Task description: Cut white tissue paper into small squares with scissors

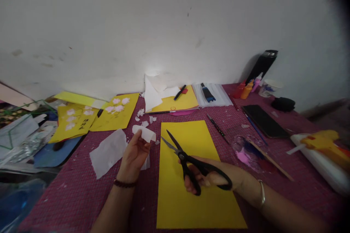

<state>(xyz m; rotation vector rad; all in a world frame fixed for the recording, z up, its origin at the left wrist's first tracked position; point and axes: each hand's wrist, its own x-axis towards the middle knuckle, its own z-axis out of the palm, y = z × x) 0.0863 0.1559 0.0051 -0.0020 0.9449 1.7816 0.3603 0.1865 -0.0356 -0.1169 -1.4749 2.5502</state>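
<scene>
Between the thumb and fingers of my left hand [136, 151] is a small piece of white paper [144, 133], curled at its edge. My right hand [207, 173] grips black-handled scissors [188, 160], with fingers through the handle loops. The blades are slightly apart and point up and left, a short way from the paper. Beneath the scissors lies a yellow sheet [188, 207], flat on the table. A larger white paper sheet [109, 152] rests left of my left hand, and small torn paper scraps [140, 113] lie beyond it.
Yellow cards with pink blossoms [117, 111] lie at the left. A craft knife [217, 128], a paint palette [246, 154], a phone [264, 121] and a yellow glue gun [325, 145] are on the right. Paint bottles [247, 90] and a black flask [261, 66] stand by the wall.
</scene>
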